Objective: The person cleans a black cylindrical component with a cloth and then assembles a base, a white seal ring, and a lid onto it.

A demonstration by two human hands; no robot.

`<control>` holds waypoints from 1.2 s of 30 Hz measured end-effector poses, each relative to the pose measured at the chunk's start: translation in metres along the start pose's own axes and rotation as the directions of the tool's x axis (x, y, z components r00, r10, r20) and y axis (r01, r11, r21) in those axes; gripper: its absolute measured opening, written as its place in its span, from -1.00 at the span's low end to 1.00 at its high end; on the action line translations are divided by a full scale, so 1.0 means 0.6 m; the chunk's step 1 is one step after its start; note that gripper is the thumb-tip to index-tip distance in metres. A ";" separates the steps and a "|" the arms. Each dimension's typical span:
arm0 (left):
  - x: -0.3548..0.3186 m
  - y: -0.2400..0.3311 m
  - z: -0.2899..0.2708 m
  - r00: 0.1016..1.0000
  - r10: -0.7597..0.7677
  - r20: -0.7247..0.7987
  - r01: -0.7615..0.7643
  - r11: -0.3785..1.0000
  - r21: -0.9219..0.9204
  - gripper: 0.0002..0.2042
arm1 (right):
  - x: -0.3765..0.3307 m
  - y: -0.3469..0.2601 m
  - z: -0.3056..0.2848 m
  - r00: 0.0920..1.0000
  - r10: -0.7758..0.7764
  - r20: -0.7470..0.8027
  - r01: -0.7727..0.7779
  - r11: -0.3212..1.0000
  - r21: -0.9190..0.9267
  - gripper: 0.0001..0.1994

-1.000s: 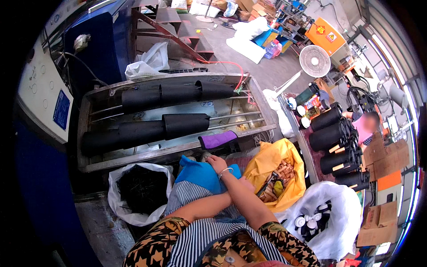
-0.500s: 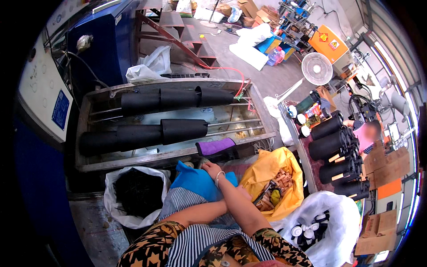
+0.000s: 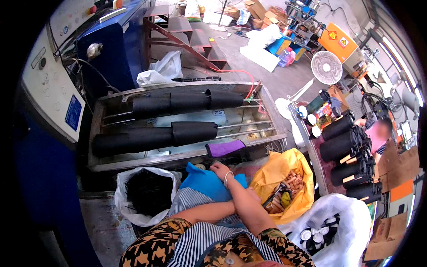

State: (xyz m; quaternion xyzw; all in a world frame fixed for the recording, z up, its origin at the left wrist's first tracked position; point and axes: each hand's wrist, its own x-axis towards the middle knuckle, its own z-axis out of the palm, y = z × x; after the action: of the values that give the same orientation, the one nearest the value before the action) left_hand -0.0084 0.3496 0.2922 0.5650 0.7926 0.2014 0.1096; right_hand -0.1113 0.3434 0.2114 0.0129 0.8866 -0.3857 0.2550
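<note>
My forearms cross over my lap, the right one on top. My right hand (image 3: pixel 219 170), with a pale band at its wrist, lies on the blue cloth (image 3: pixel 200 181) over my striped apron. Its fingers look loosely stretched, and I see nothing in them. My left hand (image 3: pixel 253 195) pokes out beyond the right forearm, beside the yellow bag (image 3: pixel 260 180) of short wooden pieces (image 3: pixel 292 183). Its fingers are mostly hidden. Just ahead, a purple-and-black pad (image 3: pixel 226 148) hangs on the front edge of a metal trough (image 3: pixel 178 159). Black tapered sleeves (image 3: pixel 151 138) sit on rods across it.
A white bag (image 3: pixel 124 207) with thin black material stands left; another white bag (image 3: pixel 356 222) with black-and-white parts is right. Black cylinders with wooden handles (image 3: pixel 342 147) stand on a bench. A fan (image 3: pixel 327 67), steps (image 3: pixel 178 35), and a person in pink (image 3: pixel 377 140) are beyond.
The whole view has shifted, so things appear farther right and slightly lower. My crossed arms and hands keep the same pose.
</note>
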 end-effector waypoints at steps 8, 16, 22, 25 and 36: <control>0.012 -0.011 0.040 0.998 0.018 -0.055 -0.016 0.999 0.037 -0.78 | 0.011 0.003 0.005 1.000 0.007 -0.026 -0.007 1.000 0.027 -0.63; 0.010 0.002 0.013 1.000 0.002 -0.006 -0.001 0.997 0.076 -0.78 | 0.002 -0.007 0.003 0.998 -0.060 -0.031 0.061 0.998 0.009 -0.61; 0.011 0.003 0.018 1.000 0.011 -0.001 -0.011 0.995 0.100 -0.78 | -0.002 -0.010 -0.004 0.997 -0.074 -0.012 0.075 0.996 0.040 -0.61; 0.008 0.003 0.011 1.000 0.029 0.004 -0.029 0.995 0.096 -0.79 | -0.004 -0.012 -0.003 0.996 -0.089 -0.032 0.090 0.996 0.025 -0.61; 0.008 0.009 0.001 0.999 0.032 -0.022 -0.030 0.995 0.093 -0.82 | -0.005 -0.016 -0.003 0.996 -0.079 -0.029 0.079 0.997 0.010 -0.63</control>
State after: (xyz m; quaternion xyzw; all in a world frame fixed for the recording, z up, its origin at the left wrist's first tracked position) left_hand -0.0055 0.3558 0.2942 0.5792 0.7935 0.1728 0.0708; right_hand -0.1116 0.3385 0.2200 -0.0153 0.8877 -0.4003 0.2268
